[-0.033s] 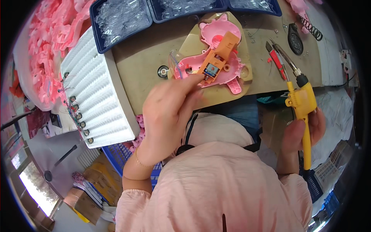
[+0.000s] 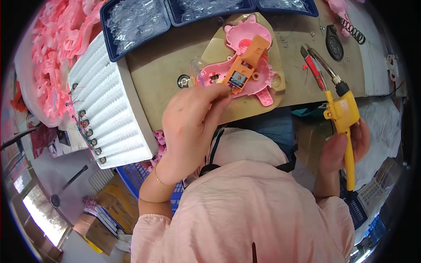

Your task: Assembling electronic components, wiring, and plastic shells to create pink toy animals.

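Note:
A pink plastic toy shell half (image 2: pixel 221 69) lies hollow side up in a tan holder (image 2: pixel 277 51). Across it rests an orange plastic housing (image 2: pixel 255 49), with a blue-and-silver part (image 2: pixel 238 79) showing in its opening. My left hand (image 2: pixel 188 114) has thumb and forefinger pinched at the housing's lower end; whatever is between them is too small to make out. In my right hand (image 2: pixel 346 147) I grip a yellow soldering iron (image 2: pixel 344 111) by its handle, its metal tip pointing up and away, apart from the shell. A small round speaker (image 2: pixel 183 81) lies left of the shell.
Blue bins (image 2: pixel 139 27) of clear plastic pieces line the far edge. To the left is a white ribbed foam tray (image 2: pixel 107 103) with several small round speakers. A red cutter knife (image 2: pixel 313 68), a black oval part (image 2: pixel 334 44) and a spring (image 2: pixel 353 31) lie to the right.
My left hand's fingertips have shifted slightly at the housing's lower end. Thin wires by the shell's left end have moved. The soldering iron stays almost in place.

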`<state>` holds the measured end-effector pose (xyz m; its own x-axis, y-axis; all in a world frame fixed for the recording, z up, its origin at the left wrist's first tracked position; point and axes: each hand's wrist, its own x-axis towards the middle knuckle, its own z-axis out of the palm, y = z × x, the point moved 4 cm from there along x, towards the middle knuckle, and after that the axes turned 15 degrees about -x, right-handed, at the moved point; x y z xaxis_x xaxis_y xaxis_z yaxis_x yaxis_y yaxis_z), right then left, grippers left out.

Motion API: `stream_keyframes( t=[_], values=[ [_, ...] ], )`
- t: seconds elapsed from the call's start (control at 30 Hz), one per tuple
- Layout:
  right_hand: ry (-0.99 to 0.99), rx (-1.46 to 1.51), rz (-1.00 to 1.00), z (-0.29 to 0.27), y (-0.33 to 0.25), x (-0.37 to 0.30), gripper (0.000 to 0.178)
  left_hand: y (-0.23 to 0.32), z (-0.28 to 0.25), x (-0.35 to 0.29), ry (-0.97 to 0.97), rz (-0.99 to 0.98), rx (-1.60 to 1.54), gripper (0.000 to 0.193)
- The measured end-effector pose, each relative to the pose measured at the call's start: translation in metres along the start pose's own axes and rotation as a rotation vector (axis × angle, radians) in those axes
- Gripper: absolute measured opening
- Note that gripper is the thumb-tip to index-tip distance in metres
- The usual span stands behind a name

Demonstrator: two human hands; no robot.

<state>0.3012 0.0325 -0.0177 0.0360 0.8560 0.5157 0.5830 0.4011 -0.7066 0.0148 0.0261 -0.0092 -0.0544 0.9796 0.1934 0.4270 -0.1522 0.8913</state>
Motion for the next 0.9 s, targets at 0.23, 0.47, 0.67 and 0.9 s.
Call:
stream_keyframes(
  t=[0.23,0.47,0.67,0.9],
  values=[
    [-0.255,0.28,0.136,0.004,-0.005,-0.014,0.054,-0.008,0.014,0.003,0.101,0.107,0.202,0.018],
    [-0.438,0.446,0.019,0.01,-0.009,-0.023,0.059,-0.012,0.017,-0.001,0.1,0.136,0.136,0.019],
    [-0.558,0.557,-0.035,0.02,-0.014,-0.012,0.054,-0.011,0.016,0.003,0.146,0.149,0.166,0.019],
    [-0.57,0.595,-0.123,0.029,-0.02,-0.009,0.047,-0.009,0.015,0.004,0.13,0.139,0.176,0.018]
  ],
)
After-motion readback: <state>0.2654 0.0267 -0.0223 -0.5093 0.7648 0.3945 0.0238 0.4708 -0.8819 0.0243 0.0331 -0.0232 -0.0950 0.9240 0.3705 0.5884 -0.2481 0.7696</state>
